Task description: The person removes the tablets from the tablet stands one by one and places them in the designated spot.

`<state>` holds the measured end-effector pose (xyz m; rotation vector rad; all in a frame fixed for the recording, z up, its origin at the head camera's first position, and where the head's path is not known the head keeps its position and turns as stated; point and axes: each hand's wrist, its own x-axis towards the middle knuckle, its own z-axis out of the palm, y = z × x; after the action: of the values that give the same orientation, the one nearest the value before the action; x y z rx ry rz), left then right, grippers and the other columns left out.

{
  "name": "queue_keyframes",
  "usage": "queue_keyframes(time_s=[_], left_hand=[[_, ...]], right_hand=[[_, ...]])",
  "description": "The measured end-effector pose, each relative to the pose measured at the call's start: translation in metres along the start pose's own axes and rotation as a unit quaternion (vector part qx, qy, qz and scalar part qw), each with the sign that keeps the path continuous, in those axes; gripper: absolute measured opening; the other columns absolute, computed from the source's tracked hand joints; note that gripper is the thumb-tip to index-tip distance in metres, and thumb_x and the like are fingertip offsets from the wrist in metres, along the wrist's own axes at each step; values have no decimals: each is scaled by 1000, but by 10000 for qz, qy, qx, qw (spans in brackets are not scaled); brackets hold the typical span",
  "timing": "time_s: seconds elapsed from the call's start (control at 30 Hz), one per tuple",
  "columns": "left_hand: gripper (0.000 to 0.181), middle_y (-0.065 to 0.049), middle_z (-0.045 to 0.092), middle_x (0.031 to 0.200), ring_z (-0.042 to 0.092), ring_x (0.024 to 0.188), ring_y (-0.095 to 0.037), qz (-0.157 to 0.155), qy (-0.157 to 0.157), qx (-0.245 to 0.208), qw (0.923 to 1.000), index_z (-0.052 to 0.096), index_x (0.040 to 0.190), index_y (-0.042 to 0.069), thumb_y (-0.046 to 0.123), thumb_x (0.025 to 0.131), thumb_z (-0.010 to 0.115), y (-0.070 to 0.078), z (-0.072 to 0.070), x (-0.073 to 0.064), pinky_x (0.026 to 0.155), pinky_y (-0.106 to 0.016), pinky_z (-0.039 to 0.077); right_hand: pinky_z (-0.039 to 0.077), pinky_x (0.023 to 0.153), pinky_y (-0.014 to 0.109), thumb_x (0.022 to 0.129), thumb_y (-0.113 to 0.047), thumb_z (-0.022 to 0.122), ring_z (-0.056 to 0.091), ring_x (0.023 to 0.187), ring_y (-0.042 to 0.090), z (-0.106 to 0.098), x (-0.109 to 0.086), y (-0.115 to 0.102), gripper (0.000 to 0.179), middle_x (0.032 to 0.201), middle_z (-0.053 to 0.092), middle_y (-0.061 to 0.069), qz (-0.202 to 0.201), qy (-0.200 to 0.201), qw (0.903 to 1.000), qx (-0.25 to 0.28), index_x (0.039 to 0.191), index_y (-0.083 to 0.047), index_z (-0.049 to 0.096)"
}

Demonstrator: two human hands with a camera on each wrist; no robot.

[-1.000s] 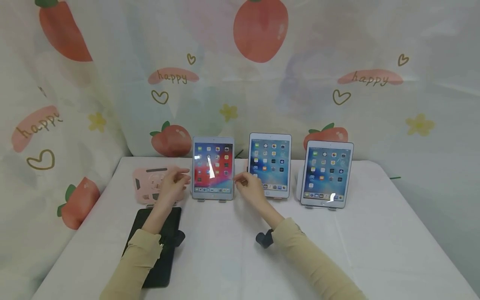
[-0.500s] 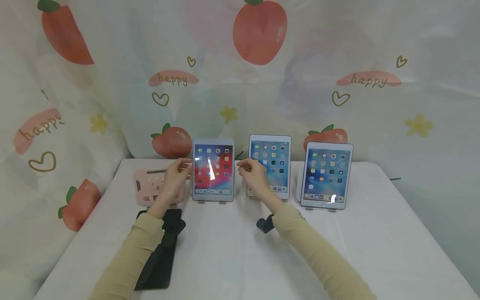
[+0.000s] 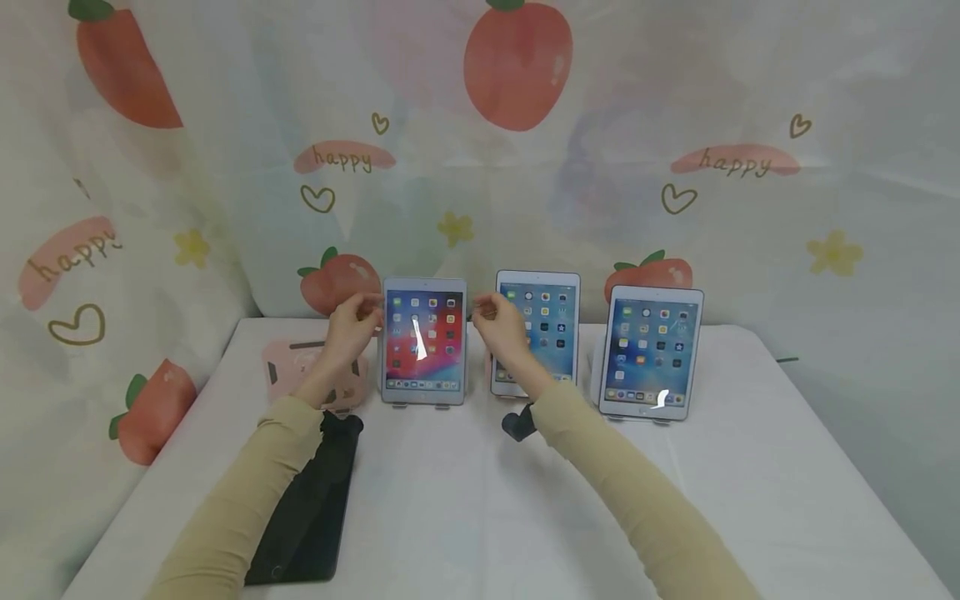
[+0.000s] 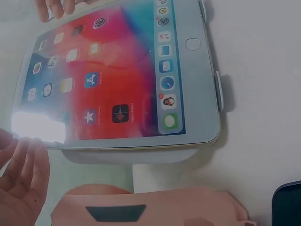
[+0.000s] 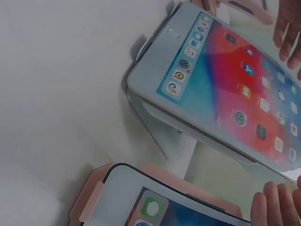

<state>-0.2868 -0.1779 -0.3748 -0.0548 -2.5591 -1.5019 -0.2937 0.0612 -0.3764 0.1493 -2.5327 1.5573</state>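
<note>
A white tablet with a lit red and blue screen (image 3: 423,342) leans upright on a stand in the head view, its bottom edge on two small clips. My left hand (image 3: 349,329) is at its upper left edge. In the left wrist view the left hand's fingers (image 4: 33,165) are straight, with the tips right at the tablet's edge. By the opposite edge is my right hand (image 3: 501,327), overlapping a second tablet (image 3: 558,329) in the head view. Extended fingers (image 5: 275,202) of the right hand show beside the tablet in the right wrist view.
A third lit tablet (image 3: 652,354) stands on the right. At the left is a pink tablet stand (image 3: 288,371), with a dark-screened tablet (image 3: 307,517) lying flat in front, partly under the left sleeve. A patterned curtain (image 3: 517,200) hangs behind the white table (image 3: 465,500).
Both hands have moved up along the sides of the red and blue tablet, from about mid-height to near its upper part. The tablets have stayed in place.
</note>
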Motion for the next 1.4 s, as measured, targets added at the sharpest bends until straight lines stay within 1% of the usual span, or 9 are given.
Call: queue_keyframes(time_s=[0.2, 0.4, 0.57, 0.67, 0.77, 0.9, 1.03, 1.17, 1.4], left_hand=[[31, -19, 61, 108, 63, 96, -30, 69, 140, 214, 9997, 55, 128, 4, 15, 99, 49, 1, -1, 6, 83, -37, 58], [27, -19, 61, 112, 57, 96, -28, 40, 295, 323, 9990, 56, 122, 4, 15, 99, 49, -1, -1, 15, 79, -33, 51], [31, -21, 58, 119, 62, 101, -32, -246, 62, -222, 9994, 51, 129, 3, 13, 100, 47, -5, 1, 20, 86, -38, 56], [34, -23, 56, 124, 62, 108, -35, -393, -79, -614, 9973, 48, 133, 2, 12, 100, 47, -6, 2, 25, 90, -39, 56], [36, -23, 54, 126, 60, 112, -36, -419, -216, -807, 9956, 47, 134, 2, 11, 99, 48, -5, 1, 28, 91, -39, 55], [38, -23, 53, 128, 57, 115, -34, -374, -346, -749, 9959, 46, 135, 1, 9, 99, 49, -5, 2, 30, 93, -42, 54], [38, -22, 52, 125, 58, 109, -31, -378, -407, -708, 9959, 45, 136, 1, 8, 98, 48, -7, 3, 32, 93, -42, 54], [37, -21, 52, 121, 58, 103, -28, -360, -395, -679, 9963, 46, 135, 1, 7, 99, 48, -8, 4, 32, 92, -42, 55], [36, -22, 52, 120, 57, 103, -28, -365, -312, -740, 9961, 47, 134, 1, 6, 99, 48, -9, 4, 32, 92, -44, 54]], right_hand=[[55, 88, 39, 89, -4, 61, 65, 102, 30, 6, 8, -5, 36, 106, 65, 17, 21, 85, 9999, 62, 125, -4, 57], [57, 76, 32, 90, -1, 59, 66, 92, 30, 12, 14, -4, 38, 102, 63, 16, 99, 77, 9996, 239, 128, -3, 55], [58, 70, 28, 91, -2, 59, 65, 85, 27, 16, 15, 0, 37, 99, 62, 14, 114, 122, 9994, 287, 127, -5, 56], [58, 72, 31, 92, -3, 58, 65, 85, 26, 19, 16, 1, 37, 100, 62, 14, 168, 131, 9993, 313, 128, -6, 55], [58, 74, 33, 93, -5, 58, 64, 86, 27, 21, 16, 3, 37, 102, 62, 15, 202, 137, 9991, 339, 129, -7, 54], [57, 74, 32, 93, -5, 57, 63, 87, 26, 23, 17, 4, 37, 103, 63, 16, 150, 212, 9990, 356, 129, -7, 54], [55, 71, 30, 92, -4, 57, 62, 85, 24, 25, 18, 3, 36, 102, 62, 14, 143, 280, 9987, 392, 128, -8, 55], [55, 70, 29, 92, -4, 57, 61, 84, 23, 26, 18, 3, 36, 101, 62, 14, 153, 320, 9985, 417, 127, -9, 56], [55, 71, 30, 92, -3, 57, 60, 84, 23, 28, 19, 4, 35, 100, 61, 13, 149, 350, 9979, 519, 126, -9, 57]])
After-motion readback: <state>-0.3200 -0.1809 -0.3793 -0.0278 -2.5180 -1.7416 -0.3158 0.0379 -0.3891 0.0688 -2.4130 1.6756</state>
